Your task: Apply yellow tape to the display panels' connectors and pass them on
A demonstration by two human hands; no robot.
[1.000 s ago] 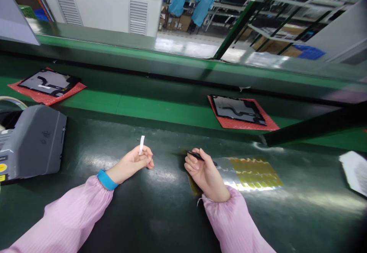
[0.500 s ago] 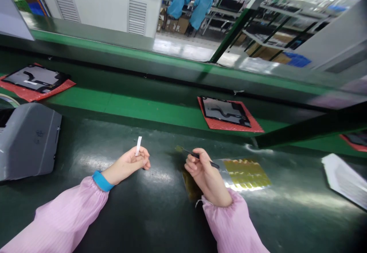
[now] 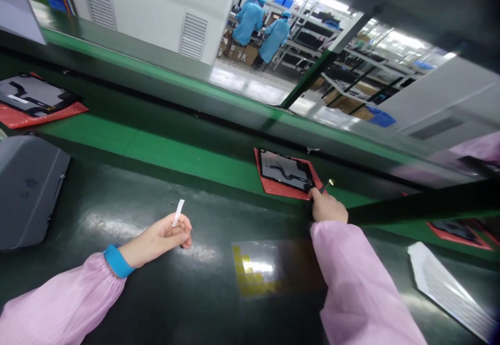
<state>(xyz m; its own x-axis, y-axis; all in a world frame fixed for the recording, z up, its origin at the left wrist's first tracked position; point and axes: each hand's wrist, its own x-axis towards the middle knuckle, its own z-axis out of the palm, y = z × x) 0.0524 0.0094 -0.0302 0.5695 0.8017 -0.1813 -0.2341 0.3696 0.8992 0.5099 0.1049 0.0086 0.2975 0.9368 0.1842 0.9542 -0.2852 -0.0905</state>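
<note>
My left hand (image 3: 172,233) is raised over the dark bench, its fingers closed on a narrow white paper strip (image 3: 178,212) that sticks up from them. Farther off, my right hand (image 3: 330,208) reaches to the right corner of a flat grey panel with a black frame (image 3: 287,169), lying on red bubble wrap (image 3: 269,187). Closed in that hand are dark tweezers (image 3: 324,187), with a small yellow piece of tape (image 3: 331,182) at the tip. Whether the fingers touch the panel I cannot tell. A clear sheet with yellow tape pieces (image 3: 253,277) lies below, between the hands.
A grey machine (image 3: 29,194) stands at the left. Another panel (image 3: 33,95) rests on the green shelf (image 3: 156,147) at far left. A dark post (image 3: 422,204) slants in from the right, above a white foam piece (image 3: 449,287). Two people in blue coats are beyond the glass.
My right hand has gone forward and right from beside the yellow tape sheet to the panel on the shelf, carrying the tweezers. My left hand still holds the strip; the view has shifted.
</note>
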